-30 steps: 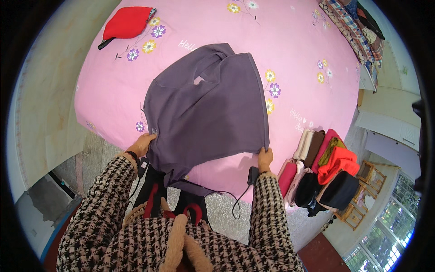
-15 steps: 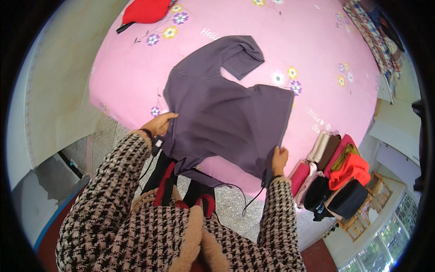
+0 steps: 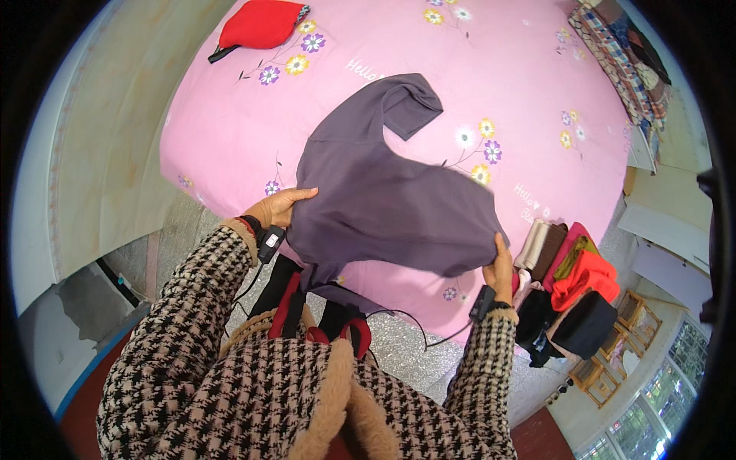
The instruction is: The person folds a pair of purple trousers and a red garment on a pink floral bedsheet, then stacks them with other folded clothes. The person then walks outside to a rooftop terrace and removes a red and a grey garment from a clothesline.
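Observation:
A dark purple-grey garment (image 3: pixel 399 203), with one sleeve folded back at the far end, lies partly on the pink bed and is partly lifted at its near side. My left hand (image 3: pixel 280 207) grips its left edge, thumb on top and fingers underneath. At its right lower corner my right hand (image 3: pixel 501 270) is closed on the fabric, the fingers partly hidden. Between the hands the cloth hangs in a soft sag. A lower flap of it droops past the bed's near edge.
The pink flowered bedsheet (image 3: pixel 230 138) spreads beneath. Rolled and folded clothes (image 3: pixel 571 268) are stacked at the bed's right edge, close to my right hand. A red cloth item (image 3: pixel 261 24) lies far left, plaid bedding (image 3: pixel 613 54) far right. Thin black cables run from wrist-worn devices.
My right hand has moved to the right and slightly up, raising the garment's right side. The lower edge has lifted and the fabric is now stretched wider. My left hand has shifted slightly right.

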